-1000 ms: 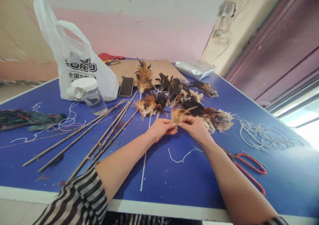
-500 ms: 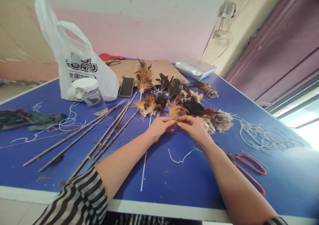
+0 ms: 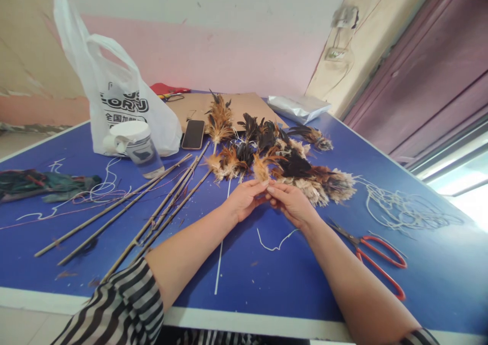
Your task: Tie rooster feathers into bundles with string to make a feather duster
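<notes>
My left hand (image 3: 249, 197) pinches the base of a small tuft of orange-brown feathers (image 3: 262, 167), which points up and away from me. Against it, my right hand (image 3: 287, 200) has its thumb and forefinger closed at the same base, and the fingertips of both hands meet there. Just beyond lie several bundles of black, brown and cream feathers (image 3: 295, 164). Farther back, an orange and black feather bunch (image 3: 220, 118) stands out on a white stick. A short white string (image 3: 276, 247) rests on the blue table below my hands.
Red-handled scissors (image 3: 360, 242) and tangled pale string (image 3: 407, 210) lie at right. Thin wooden sticks (image 3: 152, 220) spread across the left, near a lidded cup (image 3: 139, 149), a white plastic bag (image 3: 133, 101) and a phone (image 3: 193, 134). Behind are cardboard (image 3: 244, 106) and a silver packet (image 3: 299, 108).
My right hand has shifted slightly left, closer to my left hand. The feather tuft has turned a little more upright. The scissors' blades show more clearly now.
</notes>
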A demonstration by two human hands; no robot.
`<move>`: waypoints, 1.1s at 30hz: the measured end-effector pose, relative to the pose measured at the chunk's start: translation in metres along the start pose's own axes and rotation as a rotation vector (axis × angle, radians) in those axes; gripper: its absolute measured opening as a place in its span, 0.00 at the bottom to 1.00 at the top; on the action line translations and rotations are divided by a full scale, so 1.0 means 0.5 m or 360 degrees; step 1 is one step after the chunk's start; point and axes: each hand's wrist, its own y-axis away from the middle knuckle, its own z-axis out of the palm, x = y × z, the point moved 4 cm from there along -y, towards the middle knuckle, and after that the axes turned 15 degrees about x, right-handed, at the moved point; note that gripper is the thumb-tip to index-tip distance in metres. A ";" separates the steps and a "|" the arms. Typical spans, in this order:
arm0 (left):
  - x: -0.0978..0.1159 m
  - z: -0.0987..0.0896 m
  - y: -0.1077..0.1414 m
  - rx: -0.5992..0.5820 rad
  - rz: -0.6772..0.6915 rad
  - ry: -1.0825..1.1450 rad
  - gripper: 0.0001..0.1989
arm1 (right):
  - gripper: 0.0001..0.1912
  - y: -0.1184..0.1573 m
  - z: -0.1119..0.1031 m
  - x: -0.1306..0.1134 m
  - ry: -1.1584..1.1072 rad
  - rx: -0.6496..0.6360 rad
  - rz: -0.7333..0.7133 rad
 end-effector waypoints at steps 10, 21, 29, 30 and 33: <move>0.011 -0.005 -0.004 0.0172 0.0103 -0.0132 0.12 | 0.12 0.000 -0.006 -0.021 0.0542 0.0126 -0.0478; -0.020 -0.012 0.003 0.0350 0.0025 -0.0235 0.12 | 0.04 0.041 -0.004 -0.064 0.1880 0.0632 -0.1631; -0.014 -0.014 0.000 0.0366 0.0089 -0.0246 0.13 | 0.08 0.038 -0.005 -0.066 0.1812 0.0558 -0.1531; -0.013 -0.015 0.000 0.0360 0.0079 -0.0235 0.13 | 0.08 0.038 -0.005 -0.067 0.1801 0.0529 -0.1527; -0.016 -0.013 0.002 0.0329 0.0053 -0.0241 0.13 | 0.08 0.042 -0.002 -0.073 0.1808 0.0502 -0.1599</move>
